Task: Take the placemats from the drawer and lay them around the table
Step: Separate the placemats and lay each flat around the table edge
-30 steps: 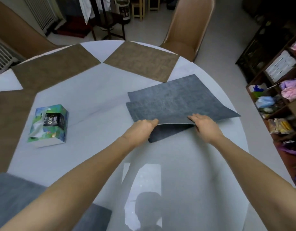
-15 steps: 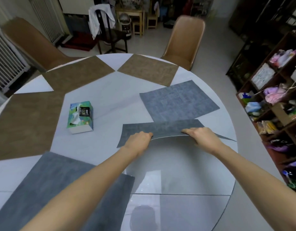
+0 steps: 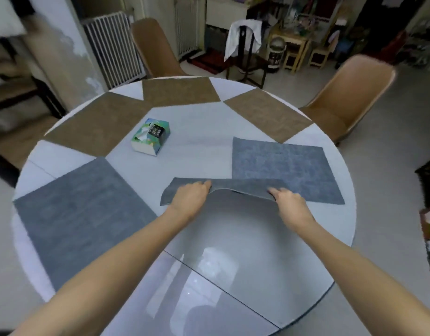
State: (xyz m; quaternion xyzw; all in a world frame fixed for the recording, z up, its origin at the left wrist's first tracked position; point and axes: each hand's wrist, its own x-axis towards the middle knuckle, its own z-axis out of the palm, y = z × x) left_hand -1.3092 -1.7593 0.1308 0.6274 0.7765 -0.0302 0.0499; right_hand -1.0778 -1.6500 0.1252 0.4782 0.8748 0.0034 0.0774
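Observation:
Both my hands hold a grey placemat (image 3: pixel 240 186) by its near edge, lifted a little off the round white table (image 3: pixel 202 151). My left hand (image 3: pixel 191 196) grips its left part and my right hand (image 3: pixel 288 198) pinches its right part. Behind it another grey placemat (image 3: pixel 281 166) lies flat at the right, partly overlapped by the held one. A third grey placemat (image 3: pixel 80 212) lies at the near left. Three brown placemats (image 3: pixel 100 122) (image 3: pixel 180 90) (image 3: pixel 267 117) lie round the far rim.
A tissue box (image 3: pixel 151 137) stands near the table's middle. Brown chairs (image 3: pixel 156 47) (image 3: pixel 349 93) stand at the far left and far right edges. A dark chair draped with white cloth (image 3: pixel 245 42) is farther back. Shelves line the right side.
My view has swung left round the table. The held grey placemat has been drawn off the other grey one, toward me and to the left, and it sags between my hands.

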